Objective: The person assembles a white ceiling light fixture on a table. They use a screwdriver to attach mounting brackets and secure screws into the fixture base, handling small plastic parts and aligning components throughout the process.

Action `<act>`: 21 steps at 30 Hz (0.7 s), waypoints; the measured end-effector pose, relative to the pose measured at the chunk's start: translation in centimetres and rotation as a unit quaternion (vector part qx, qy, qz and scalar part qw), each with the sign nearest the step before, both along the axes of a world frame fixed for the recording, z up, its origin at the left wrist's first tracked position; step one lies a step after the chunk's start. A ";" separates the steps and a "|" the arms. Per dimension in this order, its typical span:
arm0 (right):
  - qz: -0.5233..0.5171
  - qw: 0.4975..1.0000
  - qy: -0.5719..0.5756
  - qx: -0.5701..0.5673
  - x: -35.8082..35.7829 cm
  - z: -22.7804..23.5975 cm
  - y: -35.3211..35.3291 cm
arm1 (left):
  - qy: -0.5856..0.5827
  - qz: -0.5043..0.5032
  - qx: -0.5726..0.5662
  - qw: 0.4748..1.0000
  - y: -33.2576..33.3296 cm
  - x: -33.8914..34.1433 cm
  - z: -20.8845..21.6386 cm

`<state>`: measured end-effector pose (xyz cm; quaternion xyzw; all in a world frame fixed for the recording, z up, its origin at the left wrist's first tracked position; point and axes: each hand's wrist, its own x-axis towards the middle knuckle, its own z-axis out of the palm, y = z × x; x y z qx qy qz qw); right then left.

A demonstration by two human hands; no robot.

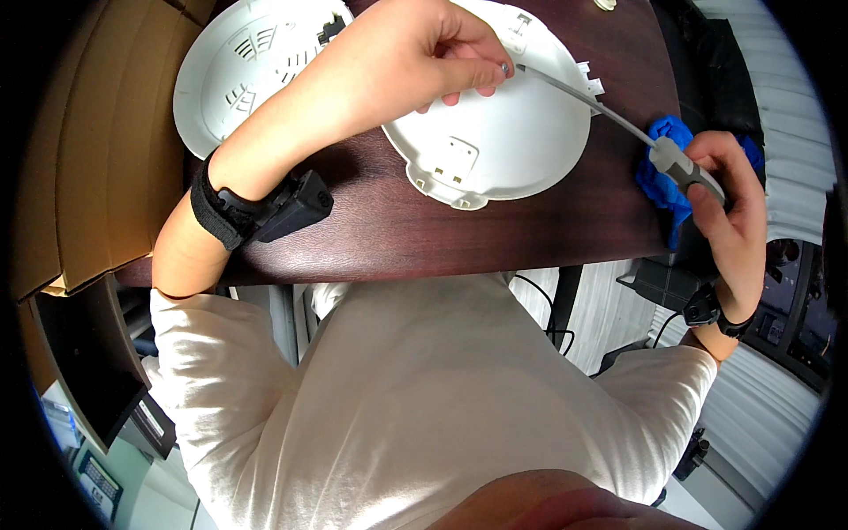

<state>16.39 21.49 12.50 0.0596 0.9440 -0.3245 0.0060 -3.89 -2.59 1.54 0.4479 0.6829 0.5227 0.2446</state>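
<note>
My right hand (729, 181) is wrapped round the grey and white handle of a long screwdriver (594, 103), whose shaft slants up and to the left. Between the thumb and forefinger of my left hand (433, 57) a small metal screw (504, 67) is pinched. The screwdriver's tip is close beside the screw; whether they touch I cannot tell. Beneath both lies a round white plastic cover (521, 146), with small clips on its rim and a raised square plate on its face. My left hand hides part of its upper left.
A second round white plastic part (208, 88) with slots lies at the left, partly behind my left forearm. A crumpled blue cloth (658, 181) rests at the dark table's (371, 234) right edge. Cardboard boxes (106, 132) stand on the left. A small pale piece (605, 4) lies at the far edge.
</note>
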 end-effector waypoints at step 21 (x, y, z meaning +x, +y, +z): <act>0.058 0.991 0.052 0.112 -0.3 0.0 0.4 | 0.147 -0.024 0.021 0.989 -0.2 0.1 0.7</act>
